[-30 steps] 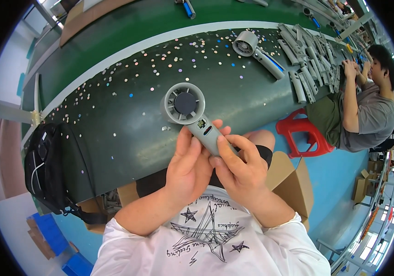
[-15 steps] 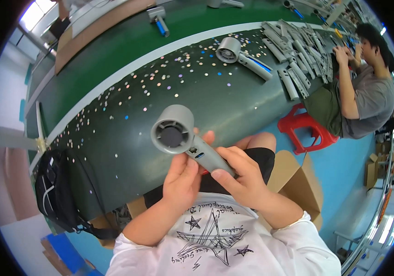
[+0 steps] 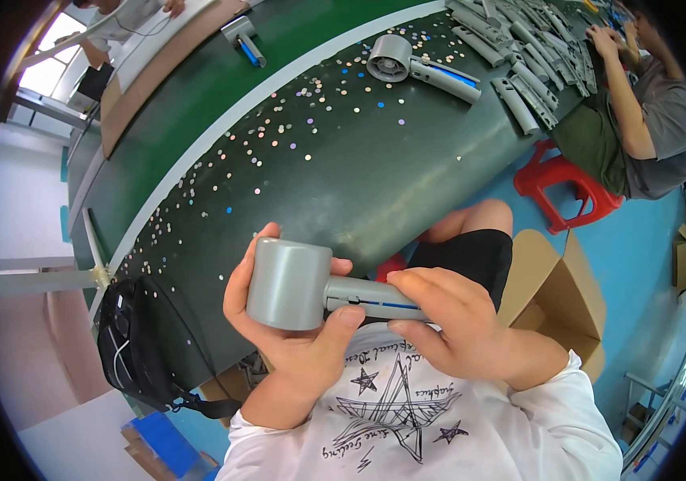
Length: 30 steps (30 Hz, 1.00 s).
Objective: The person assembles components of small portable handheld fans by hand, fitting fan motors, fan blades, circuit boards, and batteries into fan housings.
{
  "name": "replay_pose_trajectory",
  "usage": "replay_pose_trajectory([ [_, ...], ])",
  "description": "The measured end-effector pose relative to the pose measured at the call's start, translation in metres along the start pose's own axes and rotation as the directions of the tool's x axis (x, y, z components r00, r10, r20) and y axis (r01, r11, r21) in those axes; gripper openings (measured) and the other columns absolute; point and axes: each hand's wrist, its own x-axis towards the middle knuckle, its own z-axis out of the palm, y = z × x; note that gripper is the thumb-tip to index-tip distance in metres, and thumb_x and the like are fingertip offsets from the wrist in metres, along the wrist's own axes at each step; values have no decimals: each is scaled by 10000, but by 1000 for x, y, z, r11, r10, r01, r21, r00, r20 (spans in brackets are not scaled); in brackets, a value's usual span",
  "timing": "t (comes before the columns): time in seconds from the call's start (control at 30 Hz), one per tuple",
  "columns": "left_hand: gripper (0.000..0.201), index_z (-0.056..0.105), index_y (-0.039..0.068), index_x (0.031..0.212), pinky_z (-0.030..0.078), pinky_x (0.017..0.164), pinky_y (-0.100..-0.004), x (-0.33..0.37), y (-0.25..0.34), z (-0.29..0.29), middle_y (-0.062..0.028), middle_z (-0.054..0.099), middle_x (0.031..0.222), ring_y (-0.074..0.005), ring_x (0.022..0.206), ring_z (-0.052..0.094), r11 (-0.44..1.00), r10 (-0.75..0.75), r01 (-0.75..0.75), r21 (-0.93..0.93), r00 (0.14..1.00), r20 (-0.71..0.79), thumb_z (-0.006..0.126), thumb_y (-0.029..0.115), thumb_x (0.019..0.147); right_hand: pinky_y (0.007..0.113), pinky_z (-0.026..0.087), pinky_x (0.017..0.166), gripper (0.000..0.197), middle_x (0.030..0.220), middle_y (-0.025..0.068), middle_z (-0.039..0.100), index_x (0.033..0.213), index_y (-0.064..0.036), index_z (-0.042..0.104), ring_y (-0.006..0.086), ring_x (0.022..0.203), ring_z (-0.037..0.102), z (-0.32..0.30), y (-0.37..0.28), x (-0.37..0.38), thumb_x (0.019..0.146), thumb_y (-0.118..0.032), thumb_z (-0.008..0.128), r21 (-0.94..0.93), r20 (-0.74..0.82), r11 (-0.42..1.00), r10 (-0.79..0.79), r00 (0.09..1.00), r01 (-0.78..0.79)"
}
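Observation:
A grey handheld fan (image 3: 288, 282) lies sideways between my hands, just above my lap. Its round head shows a smooth side wall, and a seam with a blue strip runs along the handle. My left hand (image 3: 303, 345) cups the head from below and behind, with the thumb on the handle's neck. My right hand (image 3: 451, 321) is wrapped round the handle's other end, fingers over the top and thumb below. Farther off on the green table (image 3: 343, 180) lies another grey fan (image 3: 391, 60), its handle shell parted to show blue inside.
Grey handle shells (image 3: 523, 60) are heaped at the far right, near a seated co-worker (image 3: 655, 104). Small coloured round stickers dot the table. A black bag (image 3: 131, 345) sits at the left edge. An open cardboard box (image 3: 559, 297) and a red stool (image 3: 567, 188) are at right.
The fan has been turned so its grille no longer faces up and its side shows. My left hand has shifted from the neck to cup the head. The view has also shifted.

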Motion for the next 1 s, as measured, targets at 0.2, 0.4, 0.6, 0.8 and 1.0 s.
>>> replay_pose_trajectory([
  [0.2, 904, 174, 116, 1416, 594, 711, -404, -6, -11, 2, -236, 315, 1448, -286, 855, 651, 998, 57, -55, 43, 997, -60, 803, 149, 769, 355, 523, 595, 437, 899, 184, 625, 1110, 94, 578, 286, 692, 627, 8, -4, -8, 771, -116, 757, -16, -69, 999, 30, 997, -31],
  [0.4, 932, 200, 104, 1410, 587, 742, -399, -3, -22, -5, -201, 394, 1401, -271, 894, 644, 1000, -21, 22, 1, 996, -83, 843, 227, 747, 329, 506, 569, 496, 898, 145, 612, 1188, 39, 559, 253, 664, 607, -2, 5, 1, 804, -204, 755, 226, 136, 939, 233, 963, -259],
  [0.6, 939, 241, 96, 1404, 572, 774, -384, 2, -11, -6, -233, 405, 1399, -271, 885, 647, 996, 44, -30, 82, 983, -177, 859, 282, 722, 304, 493, 518, 524, 798, 91, 604, 1080, 27, 596, 205, 600, 598, 4, 3, 1, 731, -294, 820, -40, 19, 969, 243, 970, -242],
  [0.8, 964, 259, 93, 1398, 571, 775, -386, 0, 1, -2, -233, 412, 1389, -286, 901, 647, 999, -25, 30, 33, 989, -148, 881, 293, 690, 343, 475, 507, 385, 679, 72, 562, 967, -11, 593, 255, 575, 583, 5, 3, -6, 813, -335, 732, -9, 22, 998, 65, 998, -65],
  [1.0, 1007, 242, 100, 1401, 571, 837, -438, -4, 2, -9, -232, 371, 1411, -311, 983, 630, 993, -35, 48, 108, 992, -120, 900, 283, 660, 356, 481, 527, 352, 740, 105, 579, 1026, 20, 589, 270, 628, 598, 5, 5, -10, 853, -269, 691, 107, 45, 989, 95, 994, -99],
])
